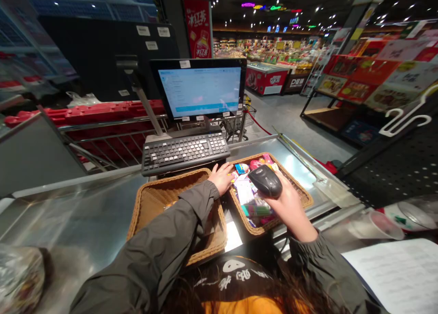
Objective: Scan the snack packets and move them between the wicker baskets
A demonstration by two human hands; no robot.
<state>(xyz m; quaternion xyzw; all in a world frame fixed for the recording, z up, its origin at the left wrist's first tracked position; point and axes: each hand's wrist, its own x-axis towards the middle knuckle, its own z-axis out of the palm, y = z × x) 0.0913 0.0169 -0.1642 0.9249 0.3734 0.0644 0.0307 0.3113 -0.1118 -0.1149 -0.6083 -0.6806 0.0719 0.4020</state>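
My right hand (290, 204) is wrapped round a black handheld barcode scanner (265, 181), held above the right wicker basket (255, 230). Inside that basket lie several brightly coloured small packets, among them a blue one (241, 168) and a red one (255, 164), with a white paper-like piece (244, 192). My left hand (221, 178) rests at the basket's left rim, its fingers stretched out and slightly bent towards the packets. Its fingertips are close to a small yellow item; whether they touch it I cannot tell. Under my left forearm stands a second wicker basket (143, 204), with something small partly hidden inside.
A black keyboard (185, 152) and a lit monitor (201, 90) stand behind the baskets on the metal counter (85, 213). To the right are a plastic cup (383, 225) and a white printed sheet (397, 273). A plastic-wrapped item (20, 277) sits at the lower left.
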